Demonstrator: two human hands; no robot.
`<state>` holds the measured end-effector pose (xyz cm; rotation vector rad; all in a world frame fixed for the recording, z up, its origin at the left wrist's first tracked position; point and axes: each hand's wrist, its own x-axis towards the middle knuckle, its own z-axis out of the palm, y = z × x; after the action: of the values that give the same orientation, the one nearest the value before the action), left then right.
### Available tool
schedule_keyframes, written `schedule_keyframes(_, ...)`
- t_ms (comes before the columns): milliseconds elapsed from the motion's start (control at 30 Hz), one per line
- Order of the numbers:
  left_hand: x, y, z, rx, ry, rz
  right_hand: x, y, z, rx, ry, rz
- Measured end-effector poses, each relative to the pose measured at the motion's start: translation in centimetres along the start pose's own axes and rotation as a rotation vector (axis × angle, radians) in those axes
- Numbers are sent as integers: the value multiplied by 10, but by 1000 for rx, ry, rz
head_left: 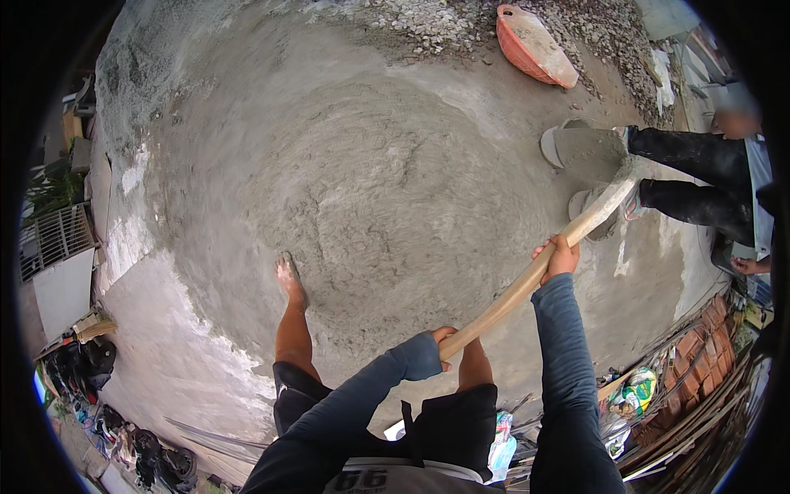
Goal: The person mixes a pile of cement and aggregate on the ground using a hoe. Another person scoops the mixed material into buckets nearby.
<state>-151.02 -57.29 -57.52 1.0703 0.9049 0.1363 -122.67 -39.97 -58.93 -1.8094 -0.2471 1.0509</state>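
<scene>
My left hand [445,342] is closed round the lower end of a long, slightly curved wooden handle. Farther up the same handle, my right hand [561,260] grips it near its middle. The handle belongs to a shovel [518,290] that slants up to the right. Its blade end, smeared with grey wet mortar, reaches to two mortar-coated buckets [550,148] by a co-worker's feet; how much lies on the blade is hard to tell. A broad, wet heap of mortar [395,189] spreads in front of me, and my bare left foot stands at its edge.
A co-worker in dark trousers [691,156] stands at the right beside the buckets. An orange basin [531,49] lies by gravel [605,33] at the far side. Stacked bricks [699,358] and long rods line the lower right; a dark motorbike [160,461] is at lower left.
</scene>
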Motion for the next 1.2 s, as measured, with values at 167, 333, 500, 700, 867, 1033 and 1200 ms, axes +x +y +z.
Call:
schedule_keyframes(167,-54,25,-47,-79,17,-208,26,55,115,-299,-121,207)
schedule_keyframes(333,-129,67,-50,-140,212,-391,-8,130,154,-601,-272,395)
schedule_keyframes(500,-179,122,-43,-121,220,-420,-55,162,141,-617,-436,566)
schedule_keyframes(700,-165,174,-35,-524,149,-201,-92,185,119,-431,-636,891)
schedule_keyframes(867,-114,226,13,-552,-89,-112,-66,148,73,-416,-801,1094)
schedule_keyframes(1033,-87,284,76,-682,-331,-109,-44,92,6,-281,-840,1033)
schedule_keyframes(1200,-47,336,146,-525,-295,116,-2,20,-84,-53,-787,1065)
